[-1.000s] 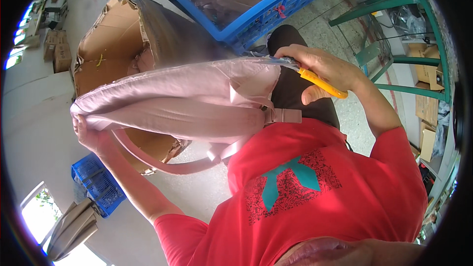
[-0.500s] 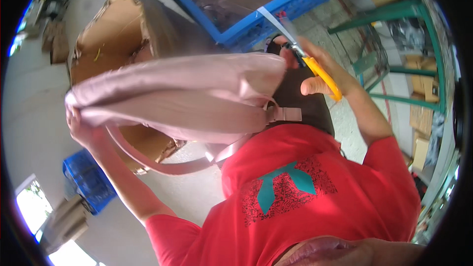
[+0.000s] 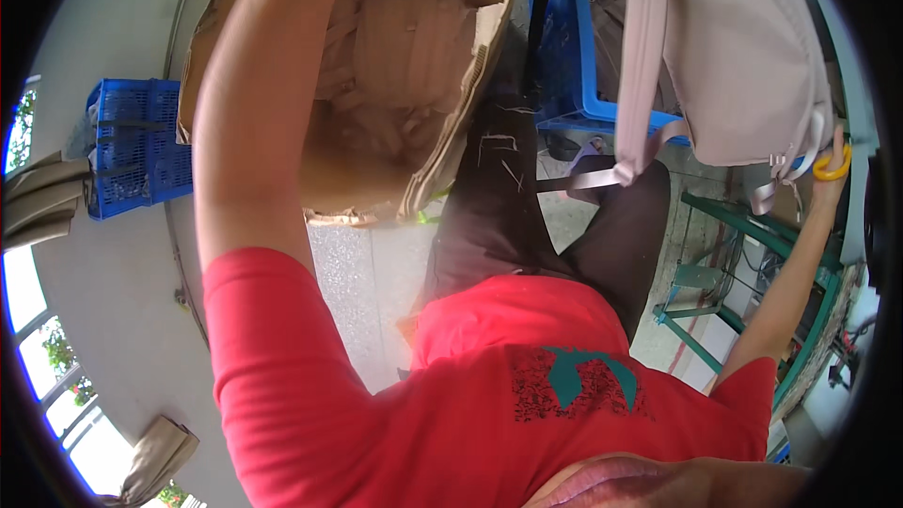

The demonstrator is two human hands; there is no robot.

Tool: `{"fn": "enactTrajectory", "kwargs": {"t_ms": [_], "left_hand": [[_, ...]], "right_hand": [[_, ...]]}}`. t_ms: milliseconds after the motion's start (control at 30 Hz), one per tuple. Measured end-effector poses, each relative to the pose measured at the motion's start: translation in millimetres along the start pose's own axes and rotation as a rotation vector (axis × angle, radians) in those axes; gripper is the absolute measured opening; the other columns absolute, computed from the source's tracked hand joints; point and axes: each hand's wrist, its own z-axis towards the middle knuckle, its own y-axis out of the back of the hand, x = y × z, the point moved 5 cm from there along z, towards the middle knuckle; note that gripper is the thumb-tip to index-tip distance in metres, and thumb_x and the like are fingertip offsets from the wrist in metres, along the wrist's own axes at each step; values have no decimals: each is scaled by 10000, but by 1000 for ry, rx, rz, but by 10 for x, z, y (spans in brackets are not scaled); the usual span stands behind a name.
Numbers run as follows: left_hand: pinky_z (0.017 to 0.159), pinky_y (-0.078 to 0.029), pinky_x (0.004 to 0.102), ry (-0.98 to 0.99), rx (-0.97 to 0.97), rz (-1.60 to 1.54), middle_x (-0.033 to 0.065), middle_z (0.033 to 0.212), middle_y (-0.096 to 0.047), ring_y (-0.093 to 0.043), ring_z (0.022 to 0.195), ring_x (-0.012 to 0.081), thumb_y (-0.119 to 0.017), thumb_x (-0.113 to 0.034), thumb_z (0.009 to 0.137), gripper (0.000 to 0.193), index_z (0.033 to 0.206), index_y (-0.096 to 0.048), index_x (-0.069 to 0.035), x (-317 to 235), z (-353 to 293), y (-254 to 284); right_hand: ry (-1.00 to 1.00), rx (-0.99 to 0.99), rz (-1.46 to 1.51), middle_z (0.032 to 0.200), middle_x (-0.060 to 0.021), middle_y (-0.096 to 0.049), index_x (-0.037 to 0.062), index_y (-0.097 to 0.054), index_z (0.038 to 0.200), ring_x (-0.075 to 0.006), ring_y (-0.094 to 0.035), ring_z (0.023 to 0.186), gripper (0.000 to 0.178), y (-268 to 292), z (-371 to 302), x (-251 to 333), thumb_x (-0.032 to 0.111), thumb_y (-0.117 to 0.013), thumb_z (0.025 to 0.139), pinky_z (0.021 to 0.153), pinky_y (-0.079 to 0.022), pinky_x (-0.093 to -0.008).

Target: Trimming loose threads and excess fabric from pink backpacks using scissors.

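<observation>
Head view, items listed from the bag outward.

Item 1: pink backpack (image 3: 748, 56), beside the right hand and running past the upper edge of view. It hangs upright in front of the person, padded shoulder strap (image 3: 642, 56) on the side away from that hand, webbing trailing below; the slack drape suggests support from above, though the support itself is not shown.

Item 2: right hand (image 3: 827, 190), at the bag's outer lower edge. Whether its fingers are closed, or also pinch the fabric, cannot be told.

Item 3: yellow-handled scissors, one loop (image 3: 824, 172) visible at the right hand, blades hidden. Carried there, presumably, so that the tool need not be laid aside.

Item 4: left hand, beyond the upper edge; grip cannot be told. Left arm (image 3: 254, 132) raised across the carton, probably for a high reach.

Item 5: cardboard carton (image 3: 367, 188), below the left arm, open toward the person; pinkish-brown fabric goods (image 3: 409, 47) inside, apparently kept together by its walls.

Item 6: large blue crate (image 3: 564, 56), between the hands and behind the backpack; brownish fabric goods inside, seemingly grouped within reach.

Item 7: small blue crate (image 3: 150, 146), outward of the left arm.

Item 8: green metal stand (image 3: 736, 221), just inward of the right forearm.
</observation>
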Motion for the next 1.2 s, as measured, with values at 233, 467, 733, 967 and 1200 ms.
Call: {"fn": "enactTrajectory", "kwargs": {"t_ms": [233,467,733,967,1200], "left_hand": [[374,-383,271,978,860,440,51,548,-558,-519,458,126,-563,-166,712,155,628,-590,-38,2912,-2820,-186],[532,-484,314,995,563,689,100,764,-649,-633,650,209,-565,-138,729,154,774,-648,-16,3499,-3722,-1182],[866,-381,391,-241,1190,986,79,1127,-537,-438,1146,267,-516,-176,782,238,994,-596,-105,3734,-3714,-2375],[839,-354,367,-111,1428,881,28,1032,-544,-462,1038,209,-479,-202,806,232,988,-589,-110,4017,-3941,-2204],[840,-335,330,-80,1415,1021,-5,984,-544,-426,1034,175,-490,-218,799,279,1033,-630,-160,4245,-4533,-1614]], "right_hand": [[182,-59,-486,547,-5,-444,40,-525,828,-74,-423,474,176,-178,-1615,-929,194,-604,800,447,-341,-217],[-317,-60,-904,568,-7,-440,9,-510,939,-79,-422,486,232,-159,-3396,-1528,195,-584,823,440,-342,-215],[-411,107,-822,869,-91,-568,-21,-515,1013,-161,-549,751,337,-164,-3407,-1675,275,-513,852,682,-446,-274],[-607,70,-707,804,-57,-550,27,-509,926,-135,-526,704,300,-242,-3454,-1651,322,-496,872,626,-443,-271],[-687,21,-530,905,-74,-584,30,-505,1028,-163,-581,813,322,72,-3472,-1908,315,-515,877,719,-480,-265]]}}
